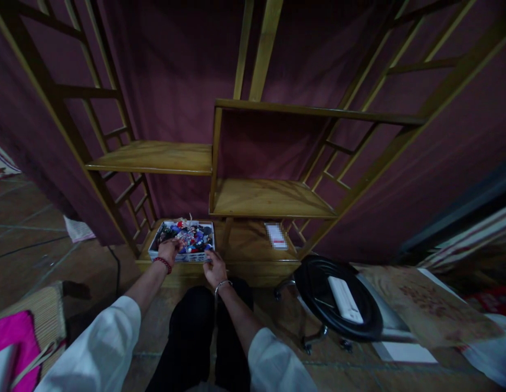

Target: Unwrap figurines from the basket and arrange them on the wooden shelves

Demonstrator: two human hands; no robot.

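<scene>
A shallow white box (153, 253) stands on the left of the lowest shelf, filled with small colourful trinkets (195, 235) in blue, red, black and sparkling pink. Too small to name singly, they look like ornaments or hair accessories. My left hand (169, 250), with a red bead bracelet, reaches over the box's front rim; its fingers are bent together among the trinkets, and what they pinch is hidden. At the box's front right corner, my right hand (215, 270), wearing a silver bangle, has its fingers closed on the edge.
The wooden shelf unit (269, 198) has boards above the box. A white and red packet, blurred out (276, 236), lies on the lowest shelf's right. A black wheeled stool (314, 296) carrying a white narrow box (345, 299) stands right. A woven mat (44, 305) and pink cloth (16, 340) lie left.
</scene>
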